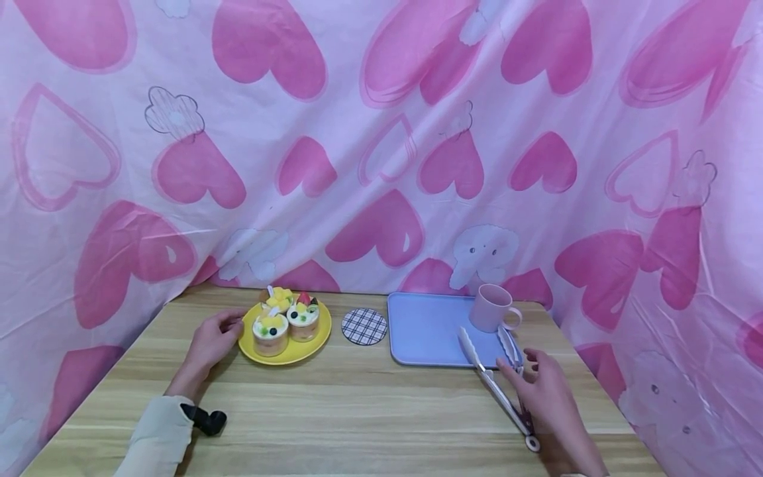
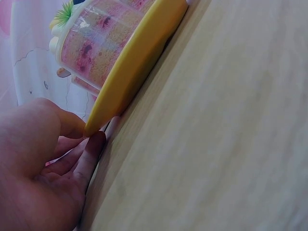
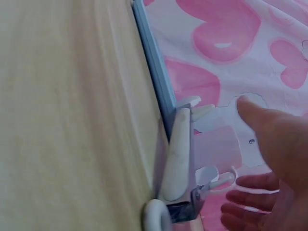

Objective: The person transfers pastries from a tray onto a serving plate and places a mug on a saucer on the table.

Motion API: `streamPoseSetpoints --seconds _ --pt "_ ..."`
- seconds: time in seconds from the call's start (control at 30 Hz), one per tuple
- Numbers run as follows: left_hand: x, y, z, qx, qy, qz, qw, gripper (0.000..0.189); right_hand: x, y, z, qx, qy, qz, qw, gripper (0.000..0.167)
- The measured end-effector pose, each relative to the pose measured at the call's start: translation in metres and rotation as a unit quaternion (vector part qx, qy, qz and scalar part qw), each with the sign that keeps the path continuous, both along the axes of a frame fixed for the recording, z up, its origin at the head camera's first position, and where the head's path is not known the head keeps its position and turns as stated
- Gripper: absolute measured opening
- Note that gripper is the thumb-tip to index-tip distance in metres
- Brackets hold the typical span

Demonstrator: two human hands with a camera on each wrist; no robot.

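Note:
At the left, my left hand [image 1: 216, 339] pinches the near-left rim of a yellow plate [image 1: 324, 334]; in the left wrist view the thumb [image 2: 72, 124] lies above the rim and a finger below it. Three fruit-topped cake cups [image 1: 270, 341] stand on the plate. My right hand [image 1: 545, 381] hovers by a pair of metal tongs [image 1: 503, 399], fingers spread and holding nothing. The right wrist view shows a gap between that hand and the tongs' handle [image 3: 176, 159]. The tongs' spread tips lie over a blue tray [image 1: 426, 331], their handle end on the table.
On the tray's right side stands a pink mug [image 1: 490, 310], its handle toward the right. A round checkered coaster [image 1: 364, 326] lies between plate and tray. Behind the wooden table [image 1: 334, 411] hangs a pink heart-patterned cloth [image 1: 381, 225], which also lines both sides.

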State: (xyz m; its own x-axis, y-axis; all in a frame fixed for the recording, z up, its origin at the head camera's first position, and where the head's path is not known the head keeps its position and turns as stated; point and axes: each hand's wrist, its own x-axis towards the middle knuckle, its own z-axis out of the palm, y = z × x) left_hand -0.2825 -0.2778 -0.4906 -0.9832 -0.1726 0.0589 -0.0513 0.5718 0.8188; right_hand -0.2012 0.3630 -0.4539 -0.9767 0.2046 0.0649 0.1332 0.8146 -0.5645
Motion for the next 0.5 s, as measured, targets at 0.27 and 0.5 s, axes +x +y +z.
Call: streamPoseSetpoints --seconds 0.27,0.5 --pt "0.000 0.000 0.001 0.007 -0.004 0.018 0.9998 0.046 -0.009 0.005 0.003 -0.046 0.093 0.042 0.9938 0.074" --pt "0.002 0.000 0.008 0.016 0.015 0.029 0.9993 0.044 -0.023 0.012 0.011 -0.035 0.104 0.060 0.9921 0.063"
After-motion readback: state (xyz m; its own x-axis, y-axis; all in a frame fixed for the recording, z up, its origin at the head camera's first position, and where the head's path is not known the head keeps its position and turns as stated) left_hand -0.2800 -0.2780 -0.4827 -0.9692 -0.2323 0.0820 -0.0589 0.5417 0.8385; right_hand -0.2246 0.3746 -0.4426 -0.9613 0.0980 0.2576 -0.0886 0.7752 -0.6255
